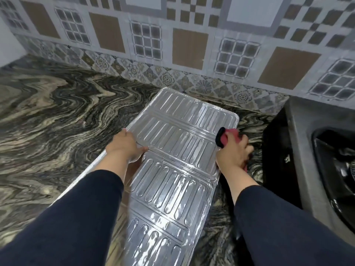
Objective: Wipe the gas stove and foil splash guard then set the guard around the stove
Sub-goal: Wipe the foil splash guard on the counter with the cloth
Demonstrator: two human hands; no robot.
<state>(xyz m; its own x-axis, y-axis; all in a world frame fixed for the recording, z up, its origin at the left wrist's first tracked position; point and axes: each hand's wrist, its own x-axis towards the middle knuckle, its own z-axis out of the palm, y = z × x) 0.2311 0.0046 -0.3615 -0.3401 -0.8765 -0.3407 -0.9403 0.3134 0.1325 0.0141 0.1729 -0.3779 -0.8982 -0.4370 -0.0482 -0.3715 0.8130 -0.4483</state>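
Note:
The silver foil splash guard (172, 166), ribbed and folded into panels, lies flat across the marbled countertop (48, 116), running from the front edge toward the wall. My left hand (125, 146) grips its left edge near a fold, thumb on top. At the guard's right edge, my right hand (233, 152) is closed around a red and black cloth (225, 136). The gas stove (315, 150) stands at the right; only its grey top, black side and part of a black burner recess show.
A patterned tile wall (184, 45) runs along the back of the counter. The stove's black side sits close to the guard's right edge, with a narrow strip of counter between them. Dark sleeves cover both forearms.

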